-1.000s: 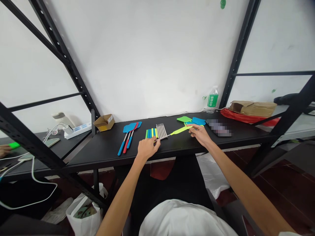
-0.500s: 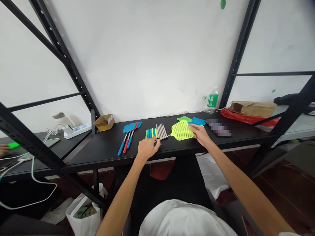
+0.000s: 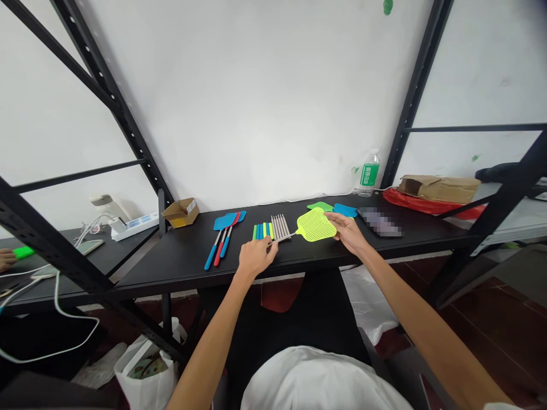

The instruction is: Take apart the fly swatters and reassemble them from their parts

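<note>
A yellow-green perforated fly swatter head (image 3: 317,225) is pinched at its right edge by my right hand (image 3: 347,231). From its neck a thin metal rod (image 3: 285,238) runs left into the closed fingers of my left hand (image 3: 256,256). The rod's far end is hidden by that hand. Just behind it lie several loose grey metal rods (image 3: 280,226) and a row of green, blue and yellow handles (image 3: 262,230). Left of my hands rest whole fly swatters with blue and red handles (image 3: 219,250). Loose blue swatter heads (image 3: 345,210) and a green one (image 3: 320,205) lie behind my right hand.
On the black table (image 3: 171,256) stand a small open cardboard box (image 3: 182,213) and a water bottle (image 3: 368,174). A blurred dark flat item (image 3: 379,222) lies to the right. Black metal posts frame both sides. Another person's hand (image 3: 6,259) shows at far left.
The swatter head has tilted and shifted very slightly up and left between my hands. Both hands keep their grip, and the other things stay where they were.
</note>
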Action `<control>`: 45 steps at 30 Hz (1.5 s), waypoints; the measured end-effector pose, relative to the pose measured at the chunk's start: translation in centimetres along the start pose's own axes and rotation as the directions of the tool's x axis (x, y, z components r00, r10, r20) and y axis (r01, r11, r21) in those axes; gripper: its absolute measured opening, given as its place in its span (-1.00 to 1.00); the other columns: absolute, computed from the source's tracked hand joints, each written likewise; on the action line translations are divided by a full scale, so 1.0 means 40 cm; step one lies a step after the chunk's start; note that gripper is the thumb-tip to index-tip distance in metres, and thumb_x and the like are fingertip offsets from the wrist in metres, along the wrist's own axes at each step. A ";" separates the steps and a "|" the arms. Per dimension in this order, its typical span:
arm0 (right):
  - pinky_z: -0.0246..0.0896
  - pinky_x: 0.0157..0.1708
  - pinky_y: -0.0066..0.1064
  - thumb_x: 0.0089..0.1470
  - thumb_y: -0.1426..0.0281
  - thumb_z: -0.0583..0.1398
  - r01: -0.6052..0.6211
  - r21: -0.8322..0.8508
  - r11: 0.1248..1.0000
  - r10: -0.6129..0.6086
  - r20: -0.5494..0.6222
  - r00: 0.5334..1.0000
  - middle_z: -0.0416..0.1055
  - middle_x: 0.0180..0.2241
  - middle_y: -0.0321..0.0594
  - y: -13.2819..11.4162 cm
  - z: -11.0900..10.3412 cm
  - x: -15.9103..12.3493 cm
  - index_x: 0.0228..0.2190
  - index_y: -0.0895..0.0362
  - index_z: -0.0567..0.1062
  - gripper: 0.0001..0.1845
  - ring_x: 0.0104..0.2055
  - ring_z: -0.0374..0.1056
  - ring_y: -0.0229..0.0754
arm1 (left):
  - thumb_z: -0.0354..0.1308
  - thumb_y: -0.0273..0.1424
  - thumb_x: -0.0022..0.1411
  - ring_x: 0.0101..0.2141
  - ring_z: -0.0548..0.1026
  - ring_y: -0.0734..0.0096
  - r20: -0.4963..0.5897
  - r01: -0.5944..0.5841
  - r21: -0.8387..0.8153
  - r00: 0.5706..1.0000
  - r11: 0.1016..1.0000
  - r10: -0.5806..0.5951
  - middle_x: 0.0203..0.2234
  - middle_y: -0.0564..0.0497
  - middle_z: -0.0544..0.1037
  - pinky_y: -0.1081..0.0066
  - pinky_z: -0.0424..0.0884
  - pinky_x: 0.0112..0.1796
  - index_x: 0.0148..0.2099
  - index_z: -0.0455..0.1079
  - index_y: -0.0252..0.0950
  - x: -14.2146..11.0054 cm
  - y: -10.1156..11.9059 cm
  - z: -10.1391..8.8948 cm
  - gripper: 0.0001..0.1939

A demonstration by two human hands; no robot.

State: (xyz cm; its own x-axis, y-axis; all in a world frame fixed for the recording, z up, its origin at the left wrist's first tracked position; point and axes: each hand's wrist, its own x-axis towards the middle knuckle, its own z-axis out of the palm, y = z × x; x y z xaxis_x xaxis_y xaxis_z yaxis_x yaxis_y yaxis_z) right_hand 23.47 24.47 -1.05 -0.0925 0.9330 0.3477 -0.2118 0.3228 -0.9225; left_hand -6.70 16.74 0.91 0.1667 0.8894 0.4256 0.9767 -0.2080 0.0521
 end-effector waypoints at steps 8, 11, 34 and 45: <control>-0.01 -0.61 -0.49 -0.13 0.21 0.40 0.001 0.005 1.000 -0.001 -0.045 0.999 0.40 -0.27 -0.20 0.001 0.000 0.002 -0.27 0.06 0.62 -0.67 -0.43 0.22 -0.33 | -0.16 -0.09 0.42 -0.41 0.53 0.18 -0.007 -0.004 0.013 1.000 1.000 0.005 -0.48 -0.05 0.55 0.38 0.03 -0.45 -0.23 0.44 -0.21 0.000 -0.002 0.004 -0.57; 0.01 -0.61 -0.49 -0.15 0.16 0.42 -0.017 0.010 1.000 0.018 -0.080 0.997 0.37 -0.32 -0.21 0.001 0.000 0.003 -0.34 0.09 0.60 -0.66 -0.39 0.24 -0.28 | -0.15 -0.10 0.41 -0.40 0.53 0.18 -0.003 -0.002 0.009 1.000 1.000 0.002 -0.47 -0.05 0.56 0.38 0.04 -0.44 -0.22 0.44 -0.20 0.001 -0.001 0.003 -0.58; -0.05 -0.61 -0.49 -0.06 0.16 0.35 0.030 -0.039 0.999 -0.031 -0.025 0.999 0.45 -0.09 -0.19 -0.002 0.002 -0.001 -0.13 0.01 0.59 -0.58 -0.47 0.20 -0.35 | -0.17 -0.11 0.42 -0.38 0.54 0.16 0.008 0.008 -0.001 1.000 1.000 -0.008 -0.46 -0.07 0.56 0.38 0.12 -0.41 -0.22 0.46 -0.21 0.000 0.003 -0.002 -0.56; 0.01 -0.59 -0.46 -0.12 0.15 0.39 0.011 -0.034 0.999 -0.013 -0.064 0.998 0.40 -0.32 -0.20 -0.003 0.001 0.001 -0.28 0.08 0.59 -0.64 -0.40 0.24 -0.27 | -0.17 -0.11 0.42 -0.38 0.54 0.17 0.012 0.002 0.006 1.000 1.000 -0.002 -0.46 -0.06 0.56 0.38 0.05 -0.44 -0.23 0.44 -0.21 0.001 0.001 -0.004 -0.57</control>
State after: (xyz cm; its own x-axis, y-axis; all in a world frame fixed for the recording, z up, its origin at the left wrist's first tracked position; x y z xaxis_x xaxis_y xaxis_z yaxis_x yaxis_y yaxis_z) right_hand 23.46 24.45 -0.92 -0.0277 0.9371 0.3480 -0.1797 0.3378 -0.9239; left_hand -6.66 16.72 1.07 0.1660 0.8946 0.4149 0.9779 -0.2037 0.0479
